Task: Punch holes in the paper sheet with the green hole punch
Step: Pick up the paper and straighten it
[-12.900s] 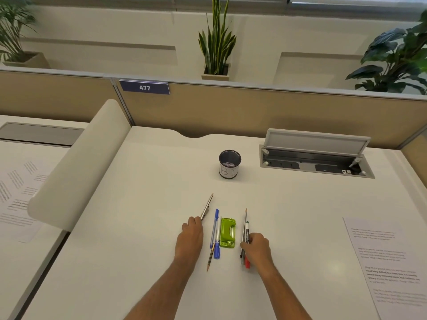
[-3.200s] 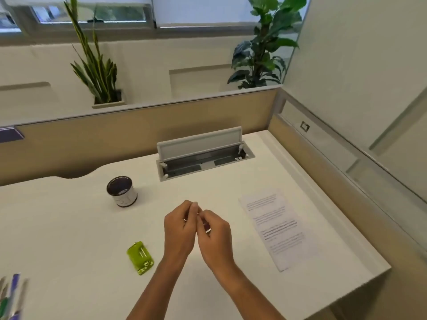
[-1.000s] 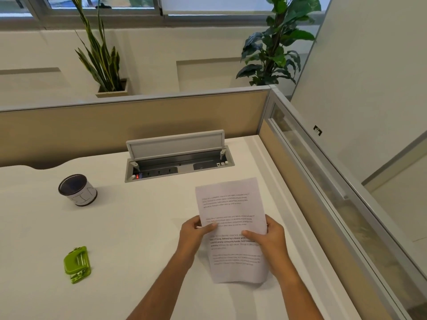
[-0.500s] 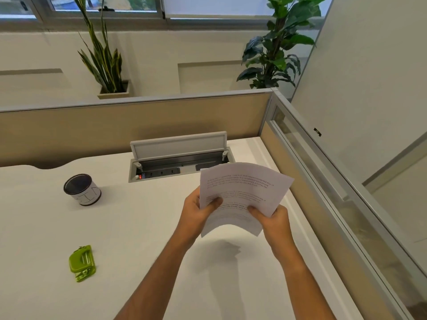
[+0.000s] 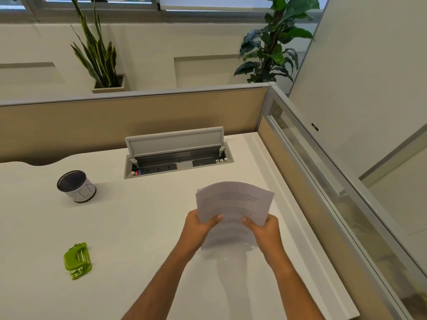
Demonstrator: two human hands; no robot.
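Note:
A printed white paper sheet is held up above the desk, bent over on itself with its top edge curling toward me. My left hand grips its left side, thumb on the front. My right hand grips its right side the same way. The green hole punch lies on the white desk well to the left of both hands, untouched.
A dark-rimmed white cup stands at the back left. An open grey cable box with sockets is set into the desk behind the paper. Beige partitions close off the back and right sides.
The paper, flat on the desk a second ago, has been lifted by both hands and is now folded further over, its top edge bent down toward me.

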